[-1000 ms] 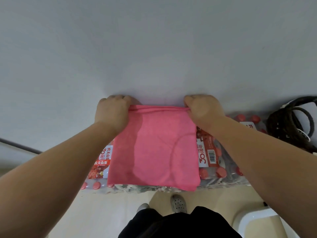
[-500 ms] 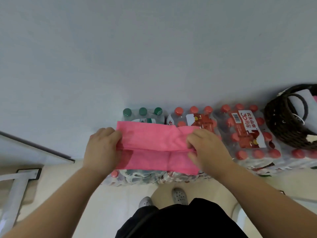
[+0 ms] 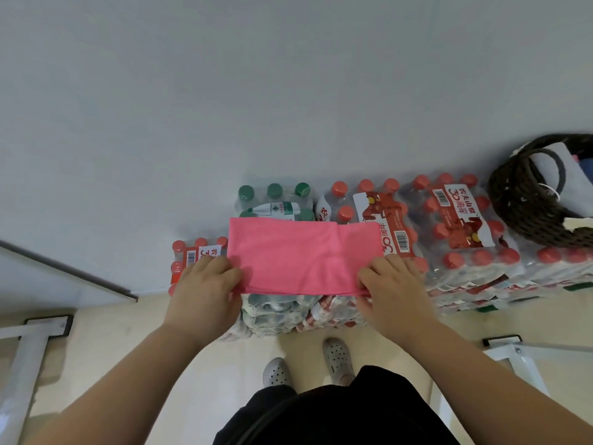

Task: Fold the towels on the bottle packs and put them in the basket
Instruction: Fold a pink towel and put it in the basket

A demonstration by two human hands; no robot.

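Note:
A pink towel (image 3: 301, 255) lies folded into a wide band on top of the shrink-wrapped bottle packs (image 3: 462, 232). My left hand (image 3: 205, 284) pinches its near left corner, and my right hand (image 3: 394, 284) pinches its near right corner, both at the near edge of the packs. A dark woven basket (image 3: 526, 213) stands on the packs at the far right, with pale cloth inside it.
A green-capped pack (image 3: 276, 200) sits behind the towel against the grey wall. White metal frame legs (image 3: 29, 354) stand on the beige floor at left and right. My feet in grey clogs (image 3: 337, 354) are just below the packs.
The far edge of the towel was brought toward me and laid over the near edge, so the towel is half as deep. Both hands moved from the far corners to the near corners.

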